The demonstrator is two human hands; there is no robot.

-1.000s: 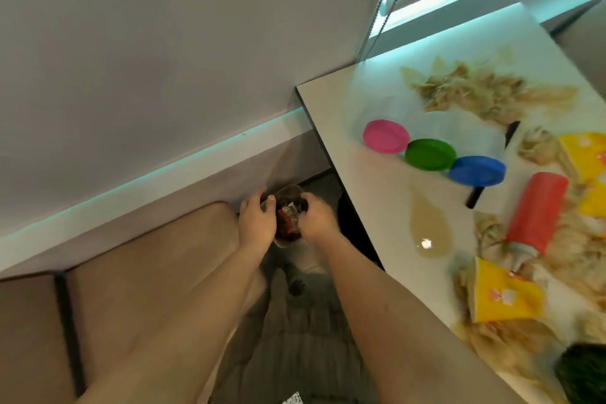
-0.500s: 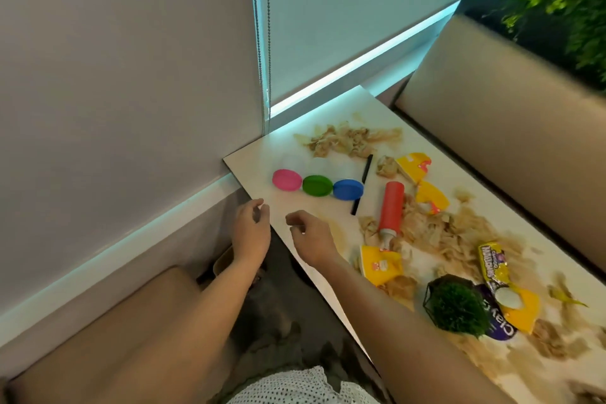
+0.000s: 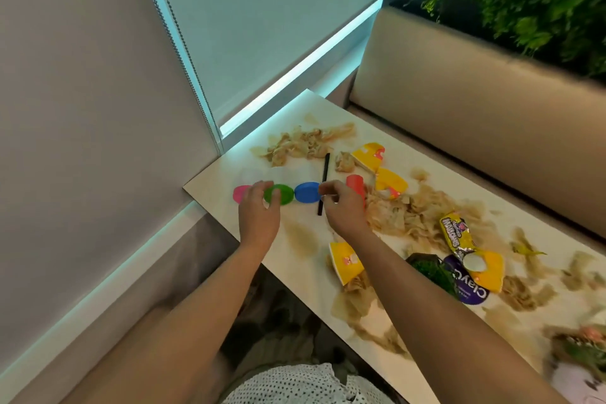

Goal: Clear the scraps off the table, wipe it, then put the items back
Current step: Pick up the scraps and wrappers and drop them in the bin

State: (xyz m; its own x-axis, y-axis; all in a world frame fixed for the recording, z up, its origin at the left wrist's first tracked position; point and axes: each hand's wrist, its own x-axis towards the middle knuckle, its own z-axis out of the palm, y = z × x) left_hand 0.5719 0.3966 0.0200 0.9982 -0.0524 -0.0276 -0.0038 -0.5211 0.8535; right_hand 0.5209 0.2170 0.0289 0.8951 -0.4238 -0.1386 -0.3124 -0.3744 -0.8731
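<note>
Beige scraps (image 3: 406, 213) and yellow wrappers (image 3: 390, 182) litter the white table (image 3: 210, 190). Three lidded tubs stand in a row near its far corner: pink (image 3: 241, 193), green (image 3: 283, 192), blue (image 3: 306, 192). My left hand (image 3: 259, 213) hovers over the pink and green tubs with its fingers apart, partly hiding both. My right hand (image 3: 342, 207) hangs beside the blue tub and a black stick (image 3: 324, 174), fingers curled but holding nothing I can see. A red bottle (image 3: 355, 184) lies just behind my right hand.
A small green plant (image 3: 429, 272) and a purple clay pack (image 3: 469, 285) sit at the near right, with a candy wrapper (image 3: 454, 234) beside them. A beige bench back (image 3: 475, 102) runs along the far side under foliage. A blind chain (image 3: 177, 43) hangs at the wall.
Both hands have risen from a small container down by the floor and now reach over the table to the row of tubs. My view has swung up and right.
</note>
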